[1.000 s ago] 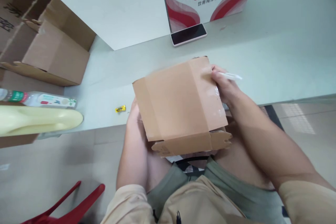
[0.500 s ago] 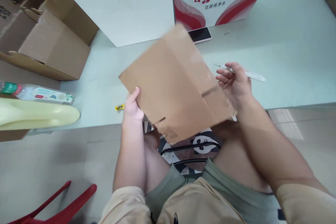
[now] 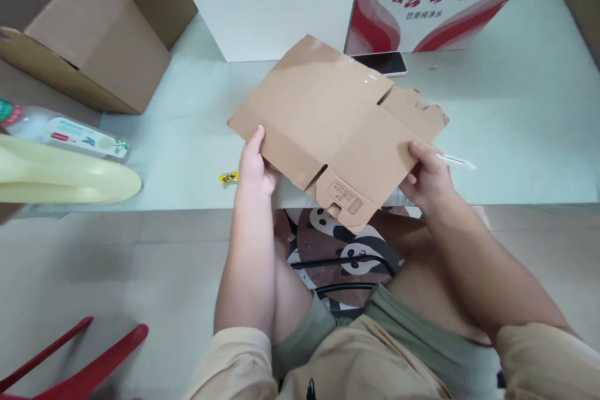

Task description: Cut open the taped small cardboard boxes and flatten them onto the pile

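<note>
A flattened brown cardboard box (image 3: 319, 112) with slots, tabs and a small printed panel is tilted above the table's front edge. My left hand (image 3: 255, 165) grips its left edge, thumb on top and fingers underneath. At its right edge, my right hand (image 3: 429, 178) is closed on the cardboard, thumb on the upper face. A thin white pen-like tool (image 3: 457, 161) sticks out to the right from that same hand; its tip is hidden. Beside my left wrist lies a small yellow packet (image 3: 229, 177) on the table.
A white box (image 3: 267, 6) and a red-and-white carton (image 3: 422, 6) stand at the back, a phone (image 3: 387, 64) before them. Left are open cardboard boxes (image 3: 98, 37), a plastic bottle (image 3: 70, 134) and a pale yellow object (image 3: 70, 169). Red legs (image 3: 94, 369) rise lower left.
My right hand has closed on the cardboard's right edge, where before it held only the white tool near it. The cardboard has turned and shows its slotted, printed end more plainly. The view has shifted.
</note>
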The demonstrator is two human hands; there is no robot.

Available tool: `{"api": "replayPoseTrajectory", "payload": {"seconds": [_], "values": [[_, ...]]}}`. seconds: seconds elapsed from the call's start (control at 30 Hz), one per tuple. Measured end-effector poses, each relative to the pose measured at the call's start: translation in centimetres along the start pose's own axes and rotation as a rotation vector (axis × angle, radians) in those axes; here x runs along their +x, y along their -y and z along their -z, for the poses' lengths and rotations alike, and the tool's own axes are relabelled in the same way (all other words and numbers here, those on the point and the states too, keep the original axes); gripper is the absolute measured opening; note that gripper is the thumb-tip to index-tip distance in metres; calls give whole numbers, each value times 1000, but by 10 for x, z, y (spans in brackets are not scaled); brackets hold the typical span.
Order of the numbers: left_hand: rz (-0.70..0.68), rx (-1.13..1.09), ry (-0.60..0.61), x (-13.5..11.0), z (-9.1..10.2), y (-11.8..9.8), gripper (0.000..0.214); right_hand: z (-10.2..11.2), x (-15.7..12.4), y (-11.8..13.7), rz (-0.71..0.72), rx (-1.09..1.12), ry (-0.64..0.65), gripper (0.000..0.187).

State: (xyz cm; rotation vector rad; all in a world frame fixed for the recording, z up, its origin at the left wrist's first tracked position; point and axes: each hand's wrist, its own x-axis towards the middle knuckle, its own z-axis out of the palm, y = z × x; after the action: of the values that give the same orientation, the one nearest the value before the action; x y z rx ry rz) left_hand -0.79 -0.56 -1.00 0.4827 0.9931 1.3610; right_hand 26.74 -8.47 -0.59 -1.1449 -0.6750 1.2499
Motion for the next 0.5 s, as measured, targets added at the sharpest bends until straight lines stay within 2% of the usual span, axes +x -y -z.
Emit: {"api": "replayPoseTrajectory", "payload": {"seconds": [0.13,0.2,0.27,0.33,0.4,0.43,0.5], "values": [[-75,-104,85,-8,-9,-13,49,-5,-3,15,-14,25,5,47],[-46,-122,91,-11,-12,-18,46,-1,-6,27,18,36,-32,46],[10,-130,94,-14,-14,-21,38,11,-14,41,45,42,-132,45],[31,-129,109,-16,-13,-23,33,32,-28,55,69,52,-316,44],[18,-107,126,-16,-10,-22,31,60,-46,65,119,76,-547,36],[6,-93,131,-16,-9,-21,30,76,-55,69,162,92,-662,29],[-10,-79,135,-15,-8,-19,31,109,-69,77,310,110,-949,29]]}}
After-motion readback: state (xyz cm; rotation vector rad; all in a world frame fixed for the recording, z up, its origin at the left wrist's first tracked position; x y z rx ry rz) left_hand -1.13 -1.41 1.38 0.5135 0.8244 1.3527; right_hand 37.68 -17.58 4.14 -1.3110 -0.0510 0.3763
